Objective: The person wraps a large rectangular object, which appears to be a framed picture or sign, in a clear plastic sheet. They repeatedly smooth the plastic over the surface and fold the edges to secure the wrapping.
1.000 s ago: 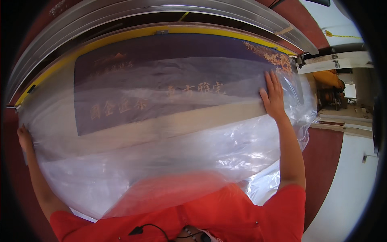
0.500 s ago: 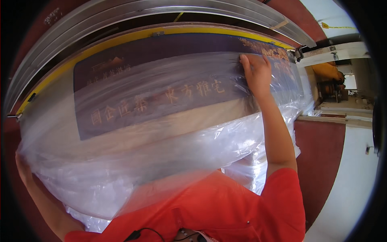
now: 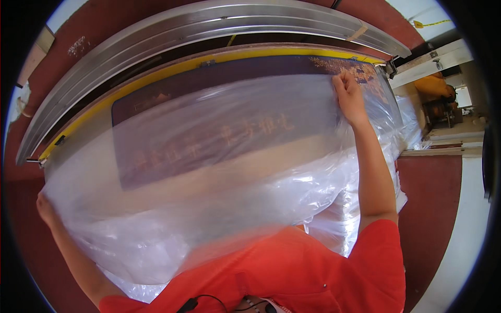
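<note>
A large sheet of clear plastic film [image 3: 250, 203] hangs taut between my hands and drapes down in front of my red shirt. Beneath it lies a wide pale board with a dark purple printed panel [image 3: 219, 86], its gold lettering and tree pattern blurred by the film. My right hand [image 3: 350, 99] is closed on the film's upper edge, near the panel's top right. Far over on the left, my left hand [image 3: 46, 208] is closed at the film's left edge, with its fingers partly hidden.
A yellow strip [image 3: 172, 70] with small metal clips borders the board's far edge. Beyond it runs a long grey metal rail [image 3: 224, 20]. To the right, a white beam [image 3: 430, 70] and an opening with a yellow machine [image 3: 436, 87] stand beside the red-brown floor [image 3: 430, 208].
My right hand has moved slightly right, its fingers going from loosely parted to closed. The film's upper edge now looks straighter and more drawn out. The whole view has shifted a little.
</note>
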Demonstrator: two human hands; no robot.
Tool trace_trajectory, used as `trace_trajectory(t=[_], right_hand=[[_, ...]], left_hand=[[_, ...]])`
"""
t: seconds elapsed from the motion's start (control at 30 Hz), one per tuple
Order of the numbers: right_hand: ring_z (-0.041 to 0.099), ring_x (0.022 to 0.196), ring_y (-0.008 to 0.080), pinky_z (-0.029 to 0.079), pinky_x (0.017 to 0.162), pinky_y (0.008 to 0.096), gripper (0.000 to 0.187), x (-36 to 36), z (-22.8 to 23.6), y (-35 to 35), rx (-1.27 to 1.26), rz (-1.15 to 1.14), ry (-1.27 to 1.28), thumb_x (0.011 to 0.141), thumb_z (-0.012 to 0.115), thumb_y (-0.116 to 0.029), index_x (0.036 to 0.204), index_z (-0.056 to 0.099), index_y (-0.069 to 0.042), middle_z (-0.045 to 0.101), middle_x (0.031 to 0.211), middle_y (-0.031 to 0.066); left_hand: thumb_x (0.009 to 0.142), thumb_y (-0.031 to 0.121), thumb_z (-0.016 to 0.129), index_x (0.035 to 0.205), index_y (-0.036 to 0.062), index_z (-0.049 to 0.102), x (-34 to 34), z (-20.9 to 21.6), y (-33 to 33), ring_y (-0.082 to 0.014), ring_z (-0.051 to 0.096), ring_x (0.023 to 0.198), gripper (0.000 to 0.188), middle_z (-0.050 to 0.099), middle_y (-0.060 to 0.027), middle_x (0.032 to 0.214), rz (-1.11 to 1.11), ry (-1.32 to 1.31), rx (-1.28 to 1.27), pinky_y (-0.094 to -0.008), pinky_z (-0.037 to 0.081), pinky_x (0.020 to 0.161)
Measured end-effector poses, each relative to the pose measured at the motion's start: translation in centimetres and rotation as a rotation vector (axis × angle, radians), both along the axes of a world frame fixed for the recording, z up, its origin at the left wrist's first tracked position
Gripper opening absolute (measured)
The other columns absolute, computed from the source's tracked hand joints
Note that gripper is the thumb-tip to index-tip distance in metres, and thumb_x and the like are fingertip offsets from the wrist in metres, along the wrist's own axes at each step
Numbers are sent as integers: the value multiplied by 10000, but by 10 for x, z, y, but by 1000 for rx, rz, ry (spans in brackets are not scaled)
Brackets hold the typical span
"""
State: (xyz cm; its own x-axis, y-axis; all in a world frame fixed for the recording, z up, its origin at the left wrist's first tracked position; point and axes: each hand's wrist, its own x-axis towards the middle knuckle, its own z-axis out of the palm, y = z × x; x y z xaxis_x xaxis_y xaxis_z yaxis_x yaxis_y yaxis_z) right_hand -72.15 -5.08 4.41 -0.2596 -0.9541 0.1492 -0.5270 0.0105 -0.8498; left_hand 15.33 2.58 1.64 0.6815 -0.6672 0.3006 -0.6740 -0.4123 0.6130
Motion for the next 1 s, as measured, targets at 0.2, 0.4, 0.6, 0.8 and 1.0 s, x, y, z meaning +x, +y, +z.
trace_trajectory(t=[0.2, 0.4, 0.6, 0.8, 1.0], right_hand=[[496, 523, 121, 387, 492, 262, 291, -54, -11, -99, -171, -280, 462, 764, 532, -306, 718, 553, -20, 534, 588, 47], [569, 759, 278, 418, 722, 341, 395, -58, -30, -113, -35, -577, 369, 674, 584, -438, 709, 591, -44, 601, 752, 141], [521, 885, 328, 386, 772, 382, 443, -52, -38, -114, -41, -635, 301, 759, 416, -443, 875, 568, -43, 571, 893, 180], [480, 933, 366, 362, 792, 393, 473, -53, -40, -109, -32, -608, 254, 780, 316, -406, 945, 551, -30, 540, 965, 204], [515, 823, 237, 377, 745, 314, 555, -80, -19, -96, 103, -325, 64, 699, 463, -480, 919, 555, 21, 568, 876, 143]], left_hand=[[744, 505, 470, 867, 21, 581, -9, -43, -140, -208, 539, 707, 512, 578, -94, 758, 77, -150, 30, -297, 405, 638], [718, 556, 484, 839, -12, 581, -60, -46, -164, -180, 536, 618, 589, 573, -83, 680, 189, 172, 172, -299, 410, 576], [791, 510, 378, 819, -22, 574, 56, -82, -164, -172, 521, 619, 567, 547, -45, 676, 37, 113, 27, -290, 410, 580], [819, 443, 379, 852, 43, 576, 48, -80, -168, -148, 543, 655, 448, 576, -46, 719, 110, 266, 152, -270, 430, 577], [834, 318, 433, 865, 88, 562, -29, -71, -187, -125, 514, 610, 265, 537, -12, 680, -59, 1033, -207, -244, 427, 547]])
